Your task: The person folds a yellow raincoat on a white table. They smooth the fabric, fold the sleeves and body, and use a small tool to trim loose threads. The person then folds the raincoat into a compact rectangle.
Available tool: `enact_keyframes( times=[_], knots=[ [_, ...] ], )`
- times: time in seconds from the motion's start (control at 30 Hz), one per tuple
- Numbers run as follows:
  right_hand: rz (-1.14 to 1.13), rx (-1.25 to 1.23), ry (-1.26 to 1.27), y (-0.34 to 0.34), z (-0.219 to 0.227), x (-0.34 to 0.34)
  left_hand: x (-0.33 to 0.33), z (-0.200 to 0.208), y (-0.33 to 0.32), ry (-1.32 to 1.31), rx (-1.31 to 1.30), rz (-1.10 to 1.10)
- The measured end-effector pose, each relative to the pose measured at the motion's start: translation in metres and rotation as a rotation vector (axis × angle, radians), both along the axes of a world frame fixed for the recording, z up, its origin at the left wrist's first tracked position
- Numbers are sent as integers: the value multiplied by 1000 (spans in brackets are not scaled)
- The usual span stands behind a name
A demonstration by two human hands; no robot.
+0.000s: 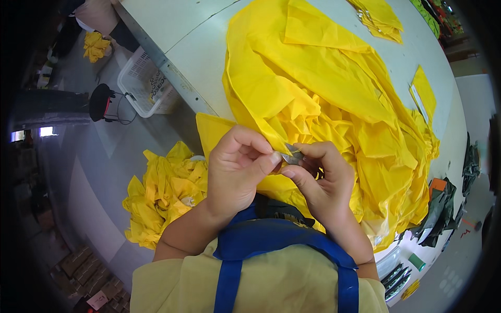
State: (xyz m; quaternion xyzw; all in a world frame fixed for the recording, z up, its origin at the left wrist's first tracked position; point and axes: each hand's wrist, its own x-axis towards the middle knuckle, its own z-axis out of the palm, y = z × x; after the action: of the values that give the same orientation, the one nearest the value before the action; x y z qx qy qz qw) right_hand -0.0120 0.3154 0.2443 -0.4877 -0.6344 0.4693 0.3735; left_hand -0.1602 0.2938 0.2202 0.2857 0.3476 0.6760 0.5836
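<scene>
In front of my chest, my left hand [240,167] pinches the edge of a large yellow fabric piece [318,68] between thumb and fingers. Close against it, my right hand [326,177] is closed around small grey metal snips [294,155], whose blades lie at the pinched edge. My right fingers cover most of the tool, so I cannot tell how far its blades are apart. The yellow fabric spreads in loose folds over the pale table and down toward my lap.
A heap of crumpled yellow fabric [167,193] lies left of me. Beyond it stand a white plastic basket [148,86] and the table's metal edge [177,78]. Folded yellow pieces [381,18] rest at the far right, with dark green fabric [441,211] at the right. Another person [99,18] is at upper left.
</scene>
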Motion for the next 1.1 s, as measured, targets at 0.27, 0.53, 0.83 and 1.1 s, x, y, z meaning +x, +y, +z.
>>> enact_keyframes(
  times=[0.27,0.53,0.83,1.1],
  knots=[
    [-6,-18,37,-5,-1,4,4,-1,-4,13,44,-13],
    [-86,-276,434,-4,-3,7,3,4,-1,0,-18,14],
    [-405,-68,-17,89,-70,111,-124,34,30,875,-106,316],
    [-52,209,-680,227,-131,118,-134,-7,43,1320,-243,304]
  ],
)
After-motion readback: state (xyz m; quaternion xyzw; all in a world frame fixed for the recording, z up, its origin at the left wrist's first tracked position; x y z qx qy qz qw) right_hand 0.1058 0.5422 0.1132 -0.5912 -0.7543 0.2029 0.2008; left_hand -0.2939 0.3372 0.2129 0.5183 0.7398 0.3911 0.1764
